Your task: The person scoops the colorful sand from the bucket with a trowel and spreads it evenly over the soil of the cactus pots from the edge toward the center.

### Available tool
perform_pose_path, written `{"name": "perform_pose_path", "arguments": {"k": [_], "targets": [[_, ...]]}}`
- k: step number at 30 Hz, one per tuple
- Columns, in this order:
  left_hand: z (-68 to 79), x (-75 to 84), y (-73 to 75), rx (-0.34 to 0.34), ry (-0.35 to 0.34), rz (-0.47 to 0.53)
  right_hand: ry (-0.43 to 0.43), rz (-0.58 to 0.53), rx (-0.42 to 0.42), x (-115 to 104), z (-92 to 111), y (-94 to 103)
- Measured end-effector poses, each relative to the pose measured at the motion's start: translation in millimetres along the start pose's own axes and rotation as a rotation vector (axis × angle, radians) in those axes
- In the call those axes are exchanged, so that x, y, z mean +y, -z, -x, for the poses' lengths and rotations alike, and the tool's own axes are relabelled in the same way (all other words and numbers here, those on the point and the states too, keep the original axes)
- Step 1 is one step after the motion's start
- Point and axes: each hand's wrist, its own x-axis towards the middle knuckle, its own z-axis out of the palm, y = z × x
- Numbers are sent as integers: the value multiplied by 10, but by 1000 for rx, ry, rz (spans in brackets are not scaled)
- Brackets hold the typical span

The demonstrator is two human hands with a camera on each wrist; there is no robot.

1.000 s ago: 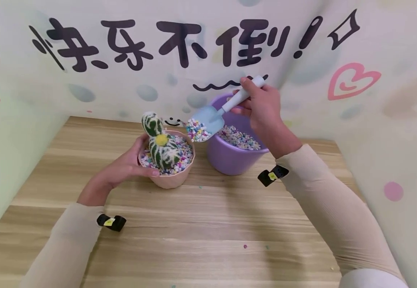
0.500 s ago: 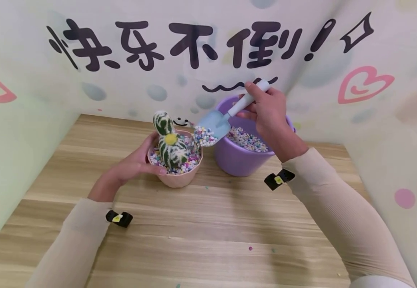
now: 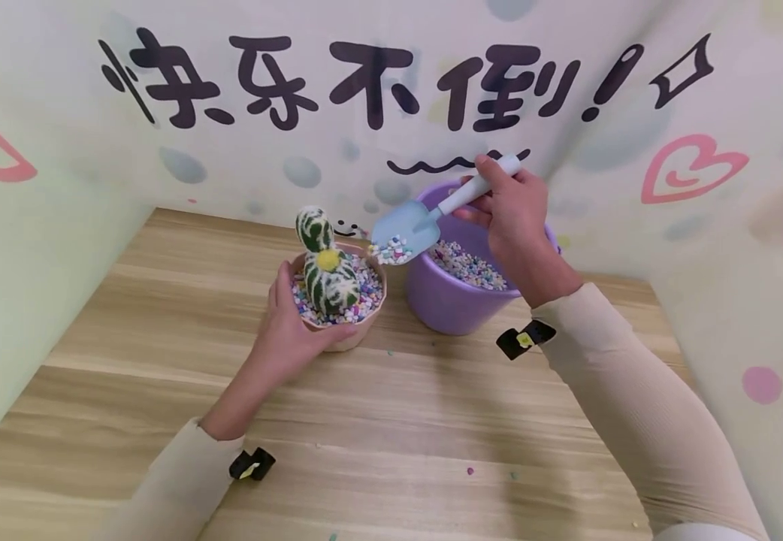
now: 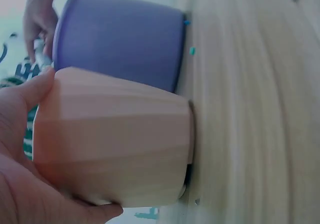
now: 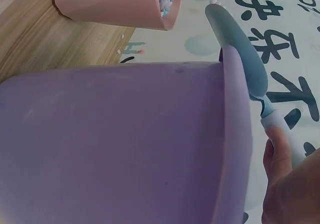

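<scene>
My left hand (image 3: 290,330) holds a pink faceted flowerpot (image 4: 115,134) from its left and near side, thumb along the front. A striped green toy-like cactus (image 3: 331,289) with a yellow tuft stands in the pot amid multicoloured pebbles. In my right hand (image 3: 516,207) is the white handle of a light blue trowel (image 3: 418,222). Its blade tips down toward the pot's right rim, and a small heap of pebbles (image 3: 391,250) lies near its tip. Below the trowel stands a purple bucket (image 3: 448,308), partly filled with the same pebbles.
The wooden table (image 3: 378,436) has a few stray pebbles, among them a magenta one (image 3: 470,471). A pale printed backdrop (image 3: 243,165) with large black characters rises right behind the pot and bucket.
The heap on the trowel has shrunk as pebbles left its tip at the pot's rim. My left hand has shifted around the pot toward its near side. The head view has swung slightly left.
</scene>
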Motion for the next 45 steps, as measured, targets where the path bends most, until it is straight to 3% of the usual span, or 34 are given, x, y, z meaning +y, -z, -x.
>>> {"name": "perform_pose_path", "arguments": {"k": [15,30,45], "targets": [[-199,-46,132,-198,-22,262,79,2,3,-19,-2,-28],[-322,-146,240,-339,-42,259,144,19,17,20,-5,-65],[-412,-157,329,-429,-49,274,286,28,-69,35,61,-143]]}}
